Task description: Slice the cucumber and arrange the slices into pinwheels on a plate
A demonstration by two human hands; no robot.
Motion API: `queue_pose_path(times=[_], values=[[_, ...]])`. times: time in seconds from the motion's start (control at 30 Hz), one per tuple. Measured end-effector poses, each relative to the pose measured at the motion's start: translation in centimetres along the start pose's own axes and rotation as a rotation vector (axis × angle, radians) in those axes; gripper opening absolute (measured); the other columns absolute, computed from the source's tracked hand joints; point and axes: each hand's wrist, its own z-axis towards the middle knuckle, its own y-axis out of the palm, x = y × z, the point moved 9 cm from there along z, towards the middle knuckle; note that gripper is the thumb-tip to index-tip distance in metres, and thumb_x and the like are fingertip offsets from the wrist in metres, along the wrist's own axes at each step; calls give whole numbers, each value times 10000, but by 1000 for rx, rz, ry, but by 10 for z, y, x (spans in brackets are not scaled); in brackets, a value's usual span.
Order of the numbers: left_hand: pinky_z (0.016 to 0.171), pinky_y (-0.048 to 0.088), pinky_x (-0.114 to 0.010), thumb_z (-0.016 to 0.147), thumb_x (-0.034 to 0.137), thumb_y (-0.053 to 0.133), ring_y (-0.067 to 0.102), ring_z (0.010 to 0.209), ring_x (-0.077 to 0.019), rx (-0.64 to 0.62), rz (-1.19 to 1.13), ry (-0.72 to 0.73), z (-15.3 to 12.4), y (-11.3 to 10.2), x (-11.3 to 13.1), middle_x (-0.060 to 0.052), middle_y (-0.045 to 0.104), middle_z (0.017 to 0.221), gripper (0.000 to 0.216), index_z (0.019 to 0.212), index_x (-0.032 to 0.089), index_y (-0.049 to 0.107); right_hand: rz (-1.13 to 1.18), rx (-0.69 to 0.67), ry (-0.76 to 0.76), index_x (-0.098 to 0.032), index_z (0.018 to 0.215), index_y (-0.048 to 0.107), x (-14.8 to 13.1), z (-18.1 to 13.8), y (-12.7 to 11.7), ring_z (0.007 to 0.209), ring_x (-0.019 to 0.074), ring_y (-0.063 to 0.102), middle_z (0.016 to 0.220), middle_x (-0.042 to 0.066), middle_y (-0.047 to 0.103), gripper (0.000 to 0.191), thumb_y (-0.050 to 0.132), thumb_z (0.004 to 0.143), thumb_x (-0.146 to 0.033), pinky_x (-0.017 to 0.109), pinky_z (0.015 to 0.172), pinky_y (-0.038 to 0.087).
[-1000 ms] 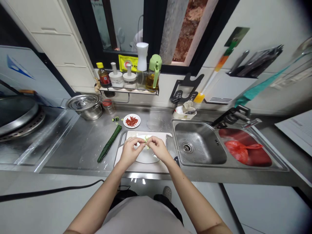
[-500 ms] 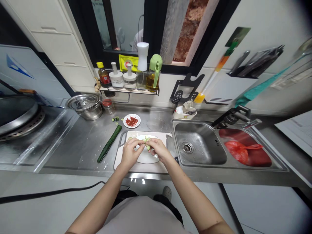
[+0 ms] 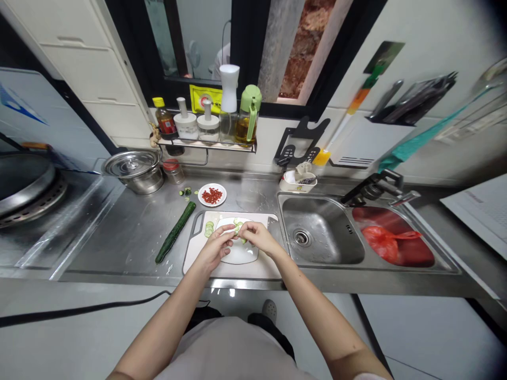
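Over a white plate (image 3: 242, 257) on the cutting board (image 3: 195, 254), my two hands are close together. My right hand (image 3: 257, 236) is closed in a pinch around a pale green cucumber slice (image 3: 243, 240), partly hidden by the fingers. My left hand (image 3: 217, 248) is turned partly palm up, fingers apart, with nothing visible in it. More cucumber slices (image 3: 237, 223) lie at the plate's far side, just beyond my fingertips. A small stack of slices (image 3: 208, 229) sits on the board's left part. Left of the board lies a whole dark green cucumber (image 3: 175, 232).
Behind the board stand a small plate of chopped red pieces (image 3: 212, 195) and some cucumber scraps (image 3: 185, 192). A lidded steel pot (image 3: 137, 174) is at back left. To the right is a sink (image 3: 322, 232), with a red bag (image 3: 382, 243) in its second basin.
My left hand has let go of the slice, opened and drawn slightly back left, uncovering the stack on the board. My right hand keeps its pinch. The view has shifted slightly.
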Motion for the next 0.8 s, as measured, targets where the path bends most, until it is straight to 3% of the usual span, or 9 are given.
queue_pose_path(times=[0.23, 0.47, 0.6, 0.8], values=[[460, 263, -158, 594, 369, 824, 459, 556, -42, 17, 94, 33, 13, -2, -6, -2, 605, 741, 570, 1111, 179, 678, 45, -90, 161, -168, 714, 617, 26, 2, -9, 505, 90, 552, 583, -15, 623, 255, 711, 685, -403, 163, 422, 347], [463, 217, -165, 530, 398, 851, 441, 554, -46, 59, 193, 99, 24, -4, -10, -4, 610, 707, 541, 989, 142, 722, 39, -128, 182, -159, 814, 642, 40, 4, -21, 525, 93, 579, 607, -14, 640, 342, 730, 685, -464, 164, 439, 385], [518, 312, -189, 508, 383, 863, 485, 562, -71, 86, 251, 147, 36, -4, -15, 13, 602, 629, 481, 901, 144, 723, -10, -98, 180, -160, 788, 621, 53, 8, -36, 506, 97, 572, 580, -20, 630, 290, 730, 684, -408, 166, 423, 363], [624, 408, -228, 445, 349, 874, 531, 564, -92, 69, 309, 137, 68, -3, -45, 45, 568, 544, 437, 780, 142, 685, -116, -55, 164, -158, 681, 596, 81, 21, -56, 444, 77, 501, 495, -47, 577, 207, 725, 642, -314, 187, 454, 379]])
